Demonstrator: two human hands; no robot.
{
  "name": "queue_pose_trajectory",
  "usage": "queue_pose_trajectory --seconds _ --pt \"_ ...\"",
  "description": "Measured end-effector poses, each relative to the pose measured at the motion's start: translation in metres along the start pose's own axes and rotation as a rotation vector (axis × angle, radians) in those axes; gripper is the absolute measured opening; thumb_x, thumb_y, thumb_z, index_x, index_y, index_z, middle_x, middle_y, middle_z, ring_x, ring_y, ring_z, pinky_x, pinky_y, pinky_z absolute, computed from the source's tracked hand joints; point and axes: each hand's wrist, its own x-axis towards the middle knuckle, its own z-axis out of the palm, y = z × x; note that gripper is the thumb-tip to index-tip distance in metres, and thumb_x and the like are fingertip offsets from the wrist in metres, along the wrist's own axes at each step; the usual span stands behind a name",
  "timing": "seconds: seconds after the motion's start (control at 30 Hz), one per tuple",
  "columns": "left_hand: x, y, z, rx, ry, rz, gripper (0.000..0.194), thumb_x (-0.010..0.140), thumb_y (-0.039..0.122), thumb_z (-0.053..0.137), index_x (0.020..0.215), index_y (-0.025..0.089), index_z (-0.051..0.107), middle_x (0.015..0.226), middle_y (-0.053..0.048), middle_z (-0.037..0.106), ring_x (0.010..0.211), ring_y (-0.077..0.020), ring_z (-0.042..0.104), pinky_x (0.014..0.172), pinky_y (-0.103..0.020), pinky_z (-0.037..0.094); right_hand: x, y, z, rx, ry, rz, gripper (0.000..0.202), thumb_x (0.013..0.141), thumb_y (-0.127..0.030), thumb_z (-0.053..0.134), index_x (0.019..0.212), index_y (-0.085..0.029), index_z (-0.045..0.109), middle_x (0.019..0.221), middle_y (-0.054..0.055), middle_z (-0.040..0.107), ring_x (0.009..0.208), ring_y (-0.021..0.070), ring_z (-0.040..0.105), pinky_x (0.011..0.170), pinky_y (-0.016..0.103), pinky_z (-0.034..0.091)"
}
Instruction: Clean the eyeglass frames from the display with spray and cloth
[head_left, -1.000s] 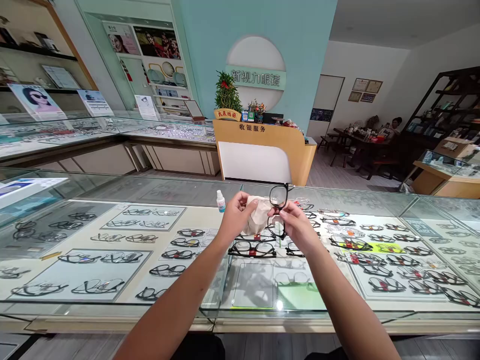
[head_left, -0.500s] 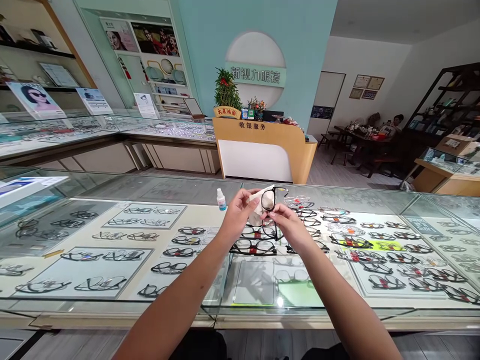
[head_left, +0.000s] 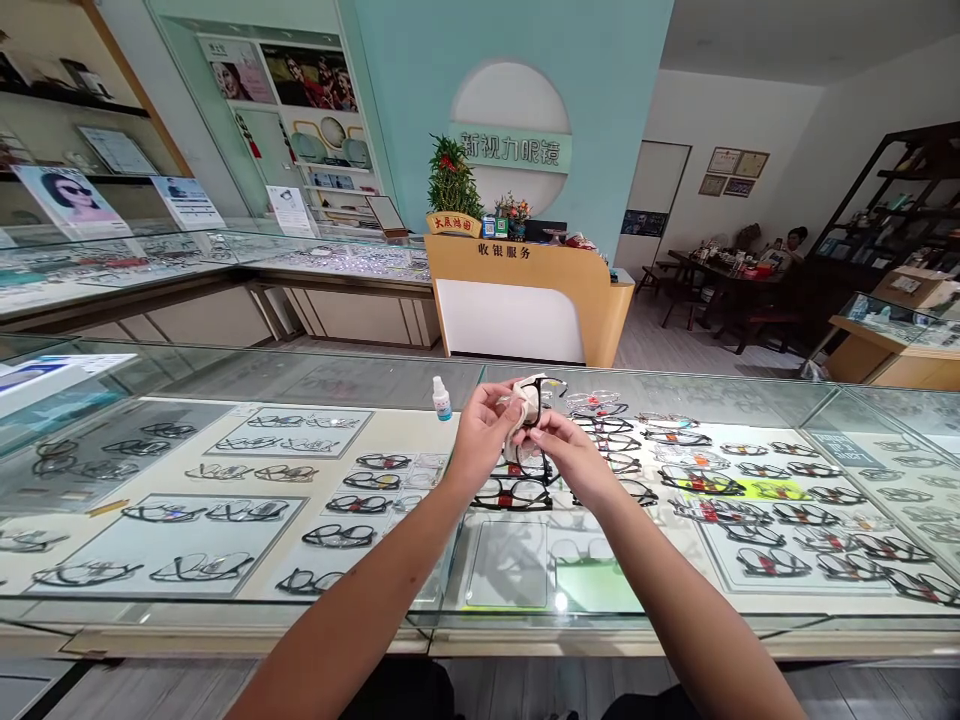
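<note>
Above the glass counter I hold a pair of black-framed eyeglasses (head_left: 539,398), turned so that one lens is above the other. My left hand (head_left: 482,432) is closed on a whitish cloth (head_left: 528,404), which it presses around the upper lens. With its fingertips, my right hand (head_left: 576,458) pinches the frame near the bridge. One temple sticks out at the top right, and the lower lens is partly hidden behind my fingers. Left of my hands, a small white dropper bottle with a blue label (head_left: 442,402) stands upright on the glass.
Under the counter's glass top (head_left: 375,612) lie several rows of eyeglasses (head_left: 339,536), some on grey trays (head_left: 511,565). A wooden cashier desk (head_left: 525,275) stands across the aisle. At the back right a person (head_left: 787,250) sits by a dark table (head_left: 720,272).
My left hand has moved slightly right, and the cloth now wraps around the upper lens, which showed clearly before. The eyeglasses have tilted and shifted slightly left. The bottle has not moved.
</note>
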Motion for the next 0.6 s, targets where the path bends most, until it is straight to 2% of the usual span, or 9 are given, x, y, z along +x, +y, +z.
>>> queue_pose_trajectory --seconds 0.13,0.2,0.3,0.47,0.6 --pt "0.002 -0.001 -0.001 -0.05 -0.026 -0.12 0.063 0.069 0.057 0.094 0.109 0.024 0.06 0.115 -0.006 0.073 0.083 -0.016 0.07 0.072 -0.028 0.056 0.0 -0.002 -0.001 -0.037 -0.005 -0.024 0.034 0.087 -0.052 0.084 0.084 -0.025 0.063 0.091 0.002 0.077 0.088 0.021 0.064 0.084 0.034 0.048" --pt "0.002 0.0 -0.004 -0.026 -0.131 -0.214 0.059 0.073 0.062 0.09 0.107 0.022 0.064 0.092 -0.002 0.071 0.069 -0.0146 0.065 0.063 -0.027 0.054 0.0 -0.004 -0.003 -0.062 -0.002 -0.032 0.034 0.086 -0.053 0.084 0.084 -0.025 0.065 0.09 0.002 0.076 0.089 0.0213 0.064 0.086 0.034 0.048" --pt "0.003 -0.001 -0.009 -0.009 -0.287 -0.309 0.052 0.08 0.067 0.084 0.092 0.021 0.064 0.064 0.004 0.057 0.054 -0.0133 0.056 0.052 -0.027 0.049 -0.001 -0.008 -0.005 -0.103 -0.021 -0.032 0.031 0.087 -0.053 0.084 0.085 -0.025 0.069 0.09 0.002 0.077 0.089 0.0216 0.065 0.087 0.035 0.049" --pt "0.004 0.0 -0.012 -0.132 -0.356 -0.338 0.05 0.078 0.06 0.089 0.092 0.022 0.06 0.058 0.007 0.051 0.05 -0.0113 0.05 0.051 -0.026 0.05 -0.001 -0.009 -0.005 -0.112 -0.033 0.004 0.03 0.088 -0.053 0.083 0.089 -0.024 0.076 0.091 0.003 0.079 0.085 0.0213 0.067 0.088 0.036 0.051" --pt "0.003 0.0 -0.009 -0.147 -0.294 -0.286 0.051 0.072 0.054 0.095 0.089 0.02 0.061 0.063 0.006 0.055 0.05 -0.0074 0.045 0.049 -0.022 0.045 -0.001 -0.009 -0.004 -0.069 -0.045 0.036 0.03 0.084 -0.051 0.087 0.091 -0.022 0.08 0.089 0.004 0.079 0.086 0.0225 0.07 0.086 0.038 0.054"
